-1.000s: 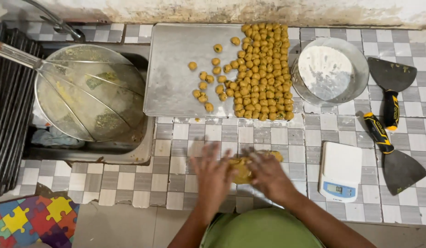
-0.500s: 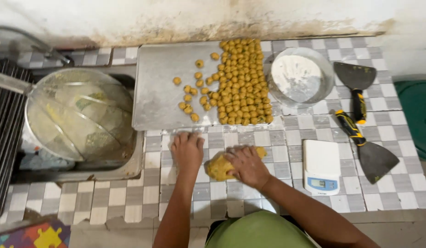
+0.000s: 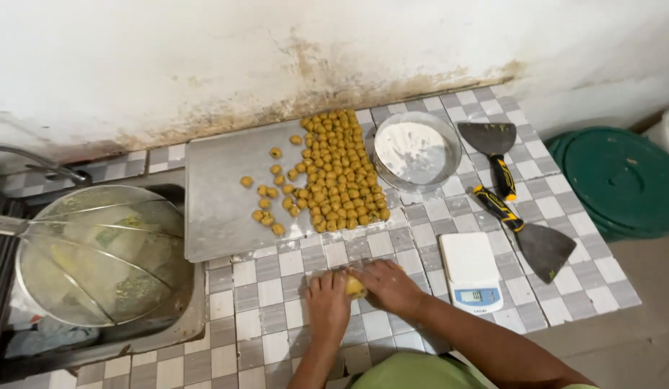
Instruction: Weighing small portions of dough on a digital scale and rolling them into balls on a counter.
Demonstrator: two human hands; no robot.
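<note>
- Both my hands are down on the grey-and-white checkered tile worktop (image 3: 277, 288), near its front edge, roughly the middle.
- My left hand (image 3: 327, 306) lies flat-ish, palm down, its grip loose with fingers pressed against the lump of yellow dough (image 3: 354, 287).
- My right hand (image 3: 388, 287) is cupped over the same lump from the other side, grip closed around it, so only a small bit of dough peeks out between the two hands.
- Behind the hands, toward the back edge, is the flat steel baking tray (image 3: 219, 194), loaded with small round yellow dough balls (image 3: 338, 169): tight rows on its right side, a few loose ones scattered to their left.
- Just right of the tray sits a round metal bowl of white flour (image 3: 414, 150).
- At the right edge of the worktop lie two black metal scrapers with black-and-yellow handles (image 3: 518, 216), one further back, one further front.
- A white digital kitchen scale (image 3: 470, 270) sits just right of my right hand.
- Off the left edge there's a steel sink (image 3: 187, 317) with a big round wire-mesh skimmer (image 3: 96, 252) resting over it.
- A green round plastic lid (image 3: 623, 180) sits off to the right, past the worktop.
</note>
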